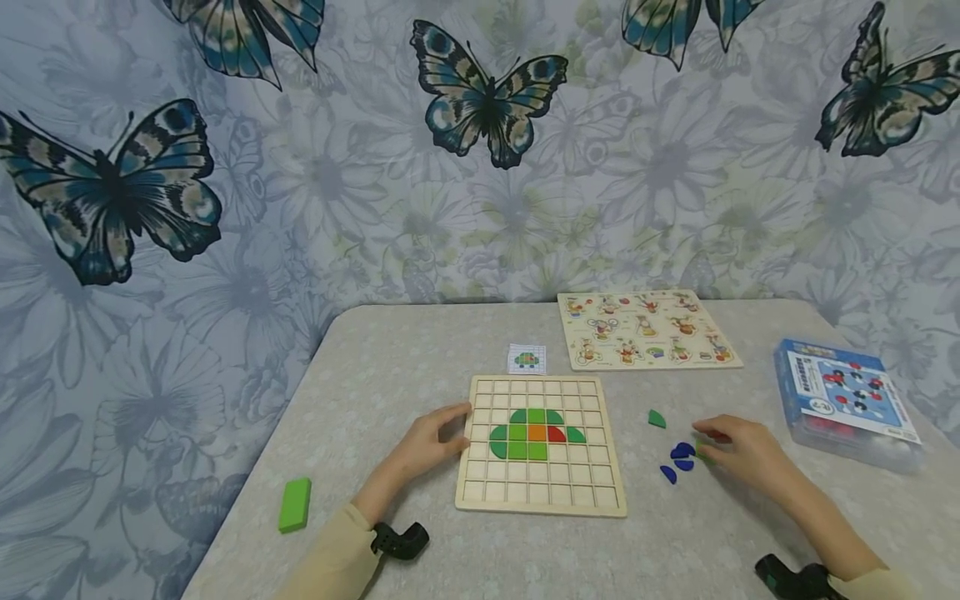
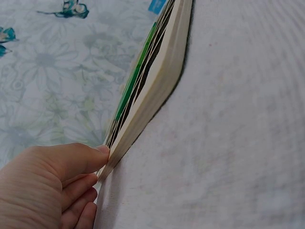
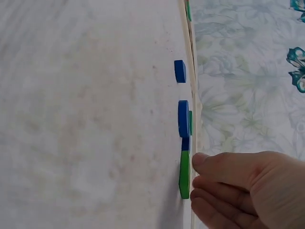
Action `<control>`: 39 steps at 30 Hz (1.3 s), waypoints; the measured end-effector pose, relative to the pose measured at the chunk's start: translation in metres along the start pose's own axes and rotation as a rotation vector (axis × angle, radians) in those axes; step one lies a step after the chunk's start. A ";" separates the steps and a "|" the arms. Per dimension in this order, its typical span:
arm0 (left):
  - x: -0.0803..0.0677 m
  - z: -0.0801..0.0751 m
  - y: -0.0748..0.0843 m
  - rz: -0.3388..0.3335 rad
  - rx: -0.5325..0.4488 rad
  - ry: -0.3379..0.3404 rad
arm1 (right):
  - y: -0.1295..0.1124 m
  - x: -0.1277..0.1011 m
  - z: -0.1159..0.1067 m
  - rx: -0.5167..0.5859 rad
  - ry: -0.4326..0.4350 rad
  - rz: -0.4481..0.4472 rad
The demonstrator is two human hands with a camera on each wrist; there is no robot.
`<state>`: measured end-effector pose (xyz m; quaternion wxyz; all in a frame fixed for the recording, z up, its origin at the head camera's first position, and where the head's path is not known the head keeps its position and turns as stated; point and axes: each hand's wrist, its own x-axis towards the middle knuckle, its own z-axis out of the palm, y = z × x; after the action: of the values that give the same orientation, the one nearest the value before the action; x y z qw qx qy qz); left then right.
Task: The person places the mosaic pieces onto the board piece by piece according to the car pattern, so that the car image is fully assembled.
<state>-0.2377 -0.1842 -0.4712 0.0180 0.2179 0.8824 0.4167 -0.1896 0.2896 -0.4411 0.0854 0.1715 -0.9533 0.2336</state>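
Note:
My left hand [image 1: 433, 437] is at the left edge of a wooden grid board [image 1: 540, 492], its thumb and fingertips touching the rim. On the board sit green tiles [image 1: 517, 449], an orange tile [image 1: 537, 432] and a red piece [image 1: 556, 433], with rounded dark green pieces [image 1: 498, 449] around them. My right hand [image 1: 742, 450] is low over the table, thumb and fingers apart, close to a light green piece [image 3: 184, 175]. The hand partly hides that piece in the head view. Blue rounded pieces [image 1: 683, 464] lie just left of the fingertips.
A dark green quarter-round piece [image 1: 657, 419] lies beyond the blue ones. Behind the board are a pattern card [image 1: 527, 359] and an illustrated wooden board [image 1: 645, 329]. A boxed set [image 1: 847, 404] stands at right, a green block [image 1: 295, 505] at left.

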 end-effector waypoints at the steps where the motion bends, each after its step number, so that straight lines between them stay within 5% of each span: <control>1: 0.000 0.000 0.000 -0.003 -0.001 0.002 | 0.001 -0.001 0.000 0.002 -0.004 0.010; 31: -0.001 -0.003 0.001 -0.009 -0.008 -0.003 | -0.001 -0.004 0.002 -0.038 -0.015 0.002; 39: -0.001 0.000 -0.001 0.003 -0.006 -0.002 | -0.036 0.017 0.000 0.040 0.045 -0.113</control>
<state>-0.2372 -0.1856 -0.4723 0.0188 0.2194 0.8809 0.4190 -0.1922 0.2548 -0.4218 0.1163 0.2213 -0.9351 0.2513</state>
